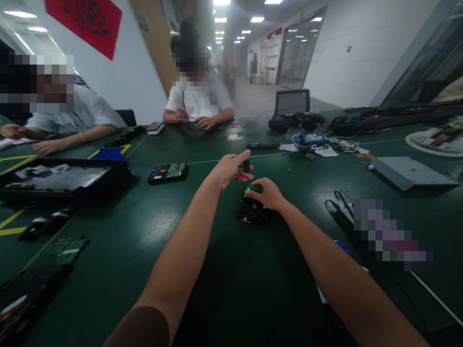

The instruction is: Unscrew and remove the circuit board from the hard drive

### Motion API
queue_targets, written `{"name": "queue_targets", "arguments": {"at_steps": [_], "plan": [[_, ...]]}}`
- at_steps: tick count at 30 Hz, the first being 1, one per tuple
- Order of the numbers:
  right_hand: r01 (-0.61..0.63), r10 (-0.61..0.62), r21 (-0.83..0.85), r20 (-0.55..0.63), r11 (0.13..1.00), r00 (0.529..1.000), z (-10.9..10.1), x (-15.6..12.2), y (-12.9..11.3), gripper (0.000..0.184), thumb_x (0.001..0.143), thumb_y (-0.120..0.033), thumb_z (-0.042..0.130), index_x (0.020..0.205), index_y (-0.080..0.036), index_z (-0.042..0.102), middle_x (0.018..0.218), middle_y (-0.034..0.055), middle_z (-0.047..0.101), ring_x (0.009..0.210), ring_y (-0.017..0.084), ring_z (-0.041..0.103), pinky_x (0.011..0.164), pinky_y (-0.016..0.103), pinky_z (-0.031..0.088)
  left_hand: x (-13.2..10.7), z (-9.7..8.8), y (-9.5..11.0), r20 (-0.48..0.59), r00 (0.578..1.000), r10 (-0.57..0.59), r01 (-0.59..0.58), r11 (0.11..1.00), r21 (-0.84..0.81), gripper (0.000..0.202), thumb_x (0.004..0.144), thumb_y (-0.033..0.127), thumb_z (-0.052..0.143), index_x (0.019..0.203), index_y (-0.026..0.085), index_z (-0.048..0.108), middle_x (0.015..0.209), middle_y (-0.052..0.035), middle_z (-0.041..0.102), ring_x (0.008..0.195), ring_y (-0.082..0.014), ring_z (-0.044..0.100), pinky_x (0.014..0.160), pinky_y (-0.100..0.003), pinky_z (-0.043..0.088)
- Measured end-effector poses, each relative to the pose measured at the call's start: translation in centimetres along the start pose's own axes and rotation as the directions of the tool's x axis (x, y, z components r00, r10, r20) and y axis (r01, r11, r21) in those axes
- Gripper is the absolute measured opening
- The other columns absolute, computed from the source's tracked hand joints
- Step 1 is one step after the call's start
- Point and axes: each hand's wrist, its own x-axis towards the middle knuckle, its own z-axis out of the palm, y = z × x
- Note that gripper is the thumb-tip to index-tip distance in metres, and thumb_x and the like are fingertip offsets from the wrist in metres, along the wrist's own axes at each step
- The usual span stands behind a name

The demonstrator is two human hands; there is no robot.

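In front of me on the green table lies a black hard drive (255, 212), its underside facing up. My right hand (269, 193) reaches over it, thumb and fingers closed on the edges of a green circuit board (249, 192) at the drive's far end. Whether the board is loose from the drive I cannot tell. Just above and beyond it is my left hand (233, 169), its fingers around a short dark object (246, 166) with a hint of orange, perhaps a tool handle. My left fingers hide most of that object.
Another hard drive (168, 172) lies left of centre. At left are a black tray (65, 180) and a loose circuit board (67, 249). Beyond my hands is a cylindrical dark tool (263, 145); a grey metal box (414, 172) sits right. Two people sit across the table.
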Motion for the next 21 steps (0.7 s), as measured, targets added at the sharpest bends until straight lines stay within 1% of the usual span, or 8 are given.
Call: {"name": "queue_targets", "arguments": {"at_steps": [2, 5, 7, 9, 12, 16, 18, 21], "plan": [[0.001, -0.001, 0.004, 0.0, 1.0, 1.0, -0.05, 0.0, -0.02, 0.047, 0.084, -0.064, 0.071, 0.11, -0.025, 0.073, 0.112, 0.0079, 0.07, 0.102, 0.025, 0.064, 0.087, 0.038, 0.049, 0.09, -0.04, -0.03, -0.007, 1.0, 0.018, -0.018, 1.0, 0.0, 0.04, 0.094, 0.054, 0.065, 0.095, 0.015, 0.066, 0.1, -0.0136, 0.074, 0.066, -0.0174, 0.073, 0.058, -0.028, 0.054], [-0.011, 0.012, 0.017, -0.004, 1.0, 1.0, -0.11, -0.01, -0.08, 0.047, 0.084, -0.063, 0.072, 0.11, -0.024, 0.074, 0.112, 0.0082, 0.07, 0.101, 0.025, 0.064, 0.085, 0.037, 0.049, 0.18, -0.13, -0.02, -0.038, 0.998, 0.047, -0.046, 0.999, 0.021, 0.035, 0.096, 0.049, 0.064, 0.095, 0.014, 0.068, 0.096, -0.0109, 0.072, 0.06, -0.0125, 0.069, 0.055, -0.025, 0.05], [-0.016, 0.016, 0.02, 0.0, 1.0, 1.0, -0.15, -0.02, -0.13, 0.047, 0.084, -0.063, 0.071, 0.11, -0.025, 0.074, 0.112, 0.0079, 0.071, 0.101, 0.025, 0.065, 0.085, 0.037, 0.049, 0.12, -0.13, 0.07, -0.045, 0.998, 0.05, -0.048, 0.998, 0.036, 0.034, 0.098, 0.047, 0.062, 0.094, 0.014, 0.07, 0.094, -0.01, 0.071, 0.058, -0.0108, 0.067, 0.053, -0.023, 0.048], [-0.013, 0.013, 0.015, 0.004, 1.0, 1.0, -0.17, -0.03, -0.2, 0.046, 0.084, -0.063, 0.071, 0.109, -0.025, 0.074, 0.111, 0.0073, 0.071, 0.102, 0.025, 0.065, 0.086, 0.037, 0.049, -0.02, -0.05, 0.18, -0.041, 0.998, 0.039, -0.037, 0.998, 0.043, 0.035, 0.098, 0.047, 0.061, 0.094, 0.014, 0.069, 0.094, -0.0104, 0.071, 0.059, -0.012, 0.068, 0.053, -0.024, 0.048], [-0.02, 0.02, 0.006, -0.003, 1.0, 1.0, -0.2, -0.07, -0.28, 0.046, 0.083, -0.062, 0.072, 0.11, -0.025, 0.074, 0.112, 0.0071, 0.071, 0.102, 0.025, 0.065, 0.088, 0.038, 0.049, -0.21, 0.1, 0.29, -0.038, 0.999, 0.02, -0.019, 0.999, 0.031, 0.035, 0.097, 0.049, 0.061, 0.097, 0.015, 0.067, 0.098, -0.012, 0.073, 0.062, -0.0165, 0.071, 0.053, -0.027, 0.051], [-0.019, 0.019, 0.004, 0.0, 1.0, 1.0, -0.26, -0.11, -0.31, 0.045, 0.084, -0.063, 0.071, 0.11, -0.025, 0.074, 0.112, 0.0073, 0.07, 0.101, 0.025, 0.065, 0.086, 0.038, 0.05, -0.06, 0.08, 0.17, -0.031, 0.999, 0.02, -0.02, 1.0, -0.007, 0.035, 0.096, 0.05, 0.062, 0.1, 0.016, 0.066, 0.101, -0.0131, 0.075, 0.068, -0.0196, 0.073, 0.058, -0.03, 0.055], [-0.012, 0.012, 0.003, 0.003, 1.0, 1.0, -0.28, -0.09, -0.32, 0.045, 0.084, -0.063, 0.071, 0.109, -0.026, 0.074, 0.111, 0.0074, 0.071, 0.101, 0.026, 0.065, 0.086, 0.038, 0.05, 0.15, -0.05, 0.05, -0.04, 0.999, 0.035, -0.035, 0.999, 0.007, 0.034, 0.095, 0.048, 0.064, 0.098, 0.015, 0.068, 0.101, -0.0125, 0.074, 0.067, -0.0176, 0.072, 0.058, -0.028, 0.053], [-0.018, 0.018, 0.005, 0.002, 1.0, 1.0, -0.26, -0.05, -0.33, 0.045, 0.084, -0.062, 0.073, 0.109, -0.025, 0.074, 0.112, 0.008, 0.071, 0.102, 0.026, 0.065, 0.087, 0.038, 0.05, 0.46, -0.26, -0.12, -0.089, 0.993, 0.072, -0.064, 0.994, 0.088, 0.032, 0.095, 0.045, 0.064, 0.095, 0.015, 0.074, 0.097, -0.0105, 0.073, 0.058, -0.0104, 0.063, 0.055, -0.025, 0.047]]}}
